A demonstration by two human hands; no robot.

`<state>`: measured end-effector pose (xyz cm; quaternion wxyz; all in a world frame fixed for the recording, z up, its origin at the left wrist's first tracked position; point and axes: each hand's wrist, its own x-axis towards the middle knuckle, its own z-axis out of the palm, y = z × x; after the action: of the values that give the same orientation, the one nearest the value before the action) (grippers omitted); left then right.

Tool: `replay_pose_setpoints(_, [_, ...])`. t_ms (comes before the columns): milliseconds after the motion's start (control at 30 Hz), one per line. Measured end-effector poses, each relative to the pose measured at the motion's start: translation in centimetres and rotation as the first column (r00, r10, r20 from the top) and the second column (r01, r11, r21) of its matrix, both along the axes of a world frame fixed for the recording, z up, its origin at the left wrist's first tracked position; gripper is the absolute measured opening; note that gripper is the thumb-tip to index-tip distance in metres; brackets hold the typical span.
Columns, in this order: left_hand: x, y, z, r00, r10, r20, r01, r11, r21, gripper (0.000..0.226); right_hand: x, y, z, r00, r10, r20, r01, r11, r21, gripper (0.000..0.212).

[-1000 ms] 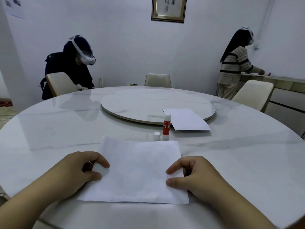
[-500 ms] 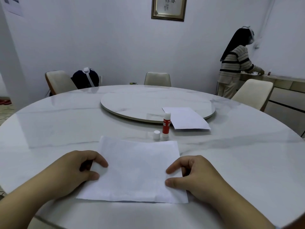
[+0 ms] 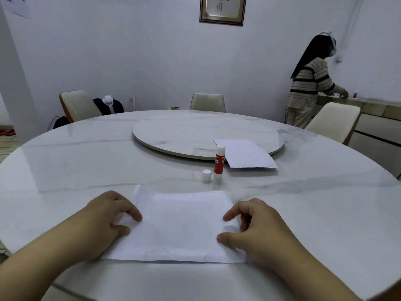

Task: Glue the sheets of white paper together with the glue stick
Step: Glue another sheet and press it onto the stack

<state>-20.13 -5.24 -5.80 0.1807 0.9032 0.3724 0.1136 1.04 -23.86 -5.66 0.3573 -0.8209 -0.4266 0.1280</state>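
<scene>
White paper (image 3: 180,224) lay flat on the marble tabletop (image 3: 65,170) near its front edge, pressed down by both hands. The left hand (image 3: 104,220) rested on its left side and the right hand (image 3: 258,227) on its right, fingers (image 3: 231,215) curled and spread on the sheet, not clamped on it. Beyond it stood the uncapped glue stick (image 3: 219,162), its cap (image 3: 206,175) just beside it, and another sheet (image 3: 245,154) overlapped the turntable (image 3: 184,135).

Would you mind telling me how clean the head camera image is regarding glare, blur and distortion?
Head view: wide-angle bowing curves the table rim; its glossy top shows soft reflections; the paper between the left hand and right hand looks slightly smeared at its far edge.
</scene>
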Motion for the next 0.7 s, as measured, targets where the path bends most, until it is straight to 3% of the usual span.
replay_pose_setpoints(100, [1.4,-1.3,-0.1,0.999,0.036,-0.034,-0.028,0.979,0.203,0.033,-0.5,0.9,0.4,0.962,-0.025,0.270,0.014,0.999,0.040,0.043])
replay_pose_setpoints(167, [2.7,-2.5,-0.3,0.999,0.012,0.047,-0.020,0.987,0.160,0.036,-1.4,2.6,0.5,0.930,0.051,0.364,-0.068,0.997,0.033,0.045])
replay_pose_setpoints(267, [4.1,-3.3,-1.6,0.998,-0.051,-0.047,0.056,0.991,0.124,0.065,-2.8,5.0,-0.7,0.910,0.255,0.327,-0.173,0.950,-0.261,0.059])
replay_pose_setpoints(333, [4.3,-3.0,-2.2,0.987,-0.044,-0.156,0.068,0.986,0.152,0.062,-2.5,5.5,-1.6,0.894,0.322,0.312,-0.180,0.895,-0.408,0.064])
replay_pose_setpoints(500, [4.0,-3.0,-2.3,0.980,-0.027,-0.196,0.059,0.986,0.158,0.061,-1.4,4.7,-2.2,0.905,0.283,0.317,-0.118,0.884,-0.453,0.073])
replay_pose_setpoints(700, [3.9,-2.9,-2.4,0.978,-0.003,-0.208,0.032,0.990,0.135,0.062,0.0,2.9,-1.8,0.899,0.240,0.366,-0.042,0.880,-0.474,0.065])
